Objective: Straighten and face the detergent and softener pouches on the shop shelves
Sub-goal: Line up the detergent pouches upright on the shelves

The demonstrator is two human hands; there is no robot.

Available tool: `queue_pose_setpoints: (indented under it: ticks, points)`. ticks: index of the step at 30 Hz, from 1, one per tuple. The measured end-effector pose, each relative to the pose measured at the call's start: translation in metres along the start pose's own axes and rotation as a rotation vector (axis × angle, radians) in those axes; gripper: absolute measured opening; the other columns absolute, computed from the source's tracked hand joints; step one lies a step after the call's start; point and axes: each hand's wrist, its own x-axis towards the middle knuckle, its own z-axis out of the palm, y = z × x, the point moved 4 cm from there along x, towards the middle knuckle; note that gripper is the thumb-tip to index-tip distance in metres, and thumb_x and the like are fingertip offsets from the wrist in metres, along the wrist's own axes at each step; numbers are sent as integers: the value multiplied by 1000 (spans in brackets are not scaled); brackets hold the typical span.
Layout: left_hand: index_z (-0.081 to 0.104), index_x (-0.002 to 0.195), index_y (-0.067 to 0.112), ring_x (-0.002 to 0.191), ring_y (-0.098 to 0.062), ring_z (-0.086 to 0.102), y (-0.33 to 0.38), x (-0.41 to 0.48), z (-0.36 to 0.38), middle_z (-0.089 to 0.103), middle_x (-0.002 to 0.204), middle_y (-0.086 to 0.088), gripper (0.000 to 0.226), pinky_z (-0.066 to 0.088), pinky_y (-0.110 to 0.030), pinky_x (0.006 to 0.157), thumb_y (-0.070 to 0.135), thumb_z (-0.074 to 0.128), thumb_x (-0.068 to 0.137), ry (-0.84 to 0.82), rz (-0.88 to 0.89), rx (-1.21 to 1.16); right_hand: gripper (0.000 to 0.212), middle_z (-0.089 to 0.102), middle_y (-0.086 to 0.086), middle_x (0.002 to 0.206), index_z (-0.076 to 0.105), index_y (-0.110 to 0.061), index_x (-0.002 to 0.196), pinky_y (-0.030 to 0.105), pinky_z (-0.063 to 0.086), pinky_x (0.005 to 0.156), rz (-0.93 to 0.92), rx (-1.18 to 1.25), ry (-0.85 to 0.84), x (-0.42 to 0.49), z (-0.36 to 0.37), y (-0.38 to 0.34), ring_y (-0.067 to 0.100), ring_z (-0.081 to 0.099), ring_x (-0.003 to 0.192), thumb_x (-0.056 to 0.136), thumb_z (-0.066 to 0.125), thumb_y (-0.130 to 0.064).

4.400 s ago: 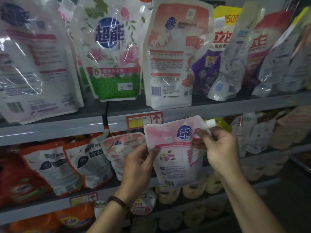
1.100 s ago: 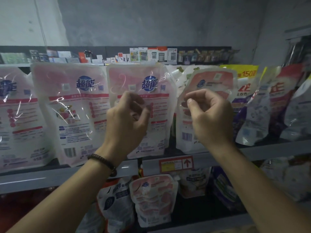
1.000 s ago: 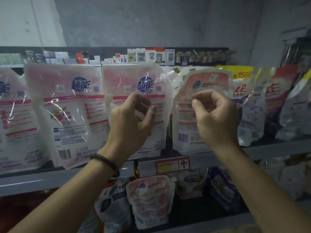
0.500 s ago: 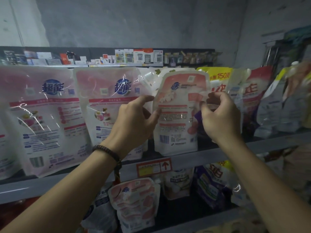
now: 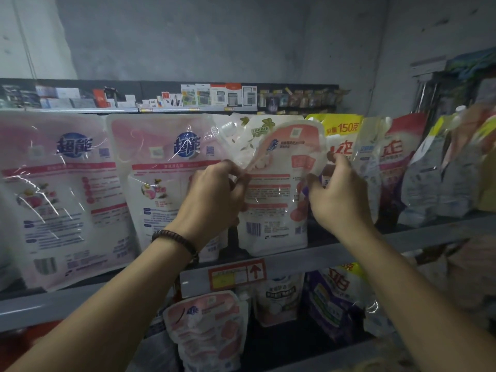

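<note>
The left hand [image 5: 214,194] is curled. Its fingertips pinch the left edge of a peach and white pouch [image 5: 279,210]. A dark bracelet [image 5: 177,238] sits on that wrist. The right hand [image 5: 338,194] is curled too. It grips the right edge of the same pouch, with the thumb in front and the fingers behind.

The pouch stands on the shelf [image 5: 418,238], near its front edge, just above a red tag [image 5: 237,273]. Its barcode side faces out and its top bends over a bit.

At the left end of the shelf stands a big pink pouch [image 5: 61,194]. A second pink pouch [image 5: 161,162] stands next to it, and the left hand covers part of it. A flower pouch [image 5: 255,130] peeks out behind the held one. To the right, a yellow pouch [image 5: 341,132] is partly hidden by the right hand. A red pouch [image 5: 397,162] leans beside it, and more pouches lean near the right end.

On the shelf below are a small pink pouch [image 5: 206,326], a white pouch [image 5: 279,296] and a purple pouch [image 5: 332,304]. Small boxes [image 5: 214,95] sit up on the top shelf.
</note>
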Motion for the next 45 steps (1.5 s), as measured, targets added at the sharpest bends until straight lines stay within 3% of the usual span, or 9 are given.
queue_pose_setpoints:
  ticks: [2,4,10,12,15,17,21,34,45]
  points:
    - [66,102,19,46,-16,70,-2,2,1,76,70,-1,15,53,-24,42,32,62,108,9,-13,-12,55,61,-13,98,48,-13,150,11,40,60,-11,23,25,0,-1,-1,8,58,78,103,67,-33]
    - [64,99,18,45,-19,70,-3,4,1,76,70,-2,15,52,-26,40,29,61,108,14,-26,-38,40,64,-14,92,56,-16,137,8,38,52,-32,23,28,2,-2,-3,1,61,74,103,67,-33]
    - [59,90,21,54,-23,75,-3,1,1,78,76,-5,22,53,-28,43,27,56,110,-1,-50,-159,12,63,-12,81,66,-16,108,1,41,52,-34,69,93,8,-11,-3,-9,52,65,104,67,-27]
    - [58,88,23,61,-21,77,-5,-1,1,79,78,-5,23,59,-36,47,28,56,111,-7,-48,-202,10,61,-14,77,68,-18,104,5,39,51,-33,64,128,8,-13,-4,-8,53,63,104,69,-27]
    - [59,87,21,65,-21,78,-7,-4,0,79,79,-4,24,65,-46,55,28,57,110,-1,-36,-228,16,71,-5,87,75,-13,104,28,57,64,-26,103,179,10,-17,0,8,69,73,103,70,-29]
    - [61,88,18,67,-24,78,-8,-6,-2,79,78,-5,24,66,-49,62,27,58,110,10,-38,-280,11,75,-5,90,72,-18,98,32,64,64,-11,193,150,13,-19,3,2,73,67,105,68,-26]
    - [63,89,17,69,-28,79,-7,-11,-5,79,80,-8,23,66,-55,67,28,60,109,48,-34,-362,14,78,5,89,71,-13,97,48,67,68,17,382,109,18,-26,1,21,79,64,106,66,-23]
    - [65,94,17,69,-26,80,17,-22,-26,80,81,-7,19,67,-53,65,29,61,108,133,58,-390,11,78,6,87,73,-21,96,45,67,69,-91,421,118,7,-67,-32,25,79,66,105,67,-20]
    - [69,94,15,64,-27,79,18,-62,-15,79,76,-8,18,67,-51,64,27,65,106,49,4,-430,14,80,7,85,74,-20,93,45,66,68,40,479,96,-37,-82,-4,31,79,67,104,68,-14]
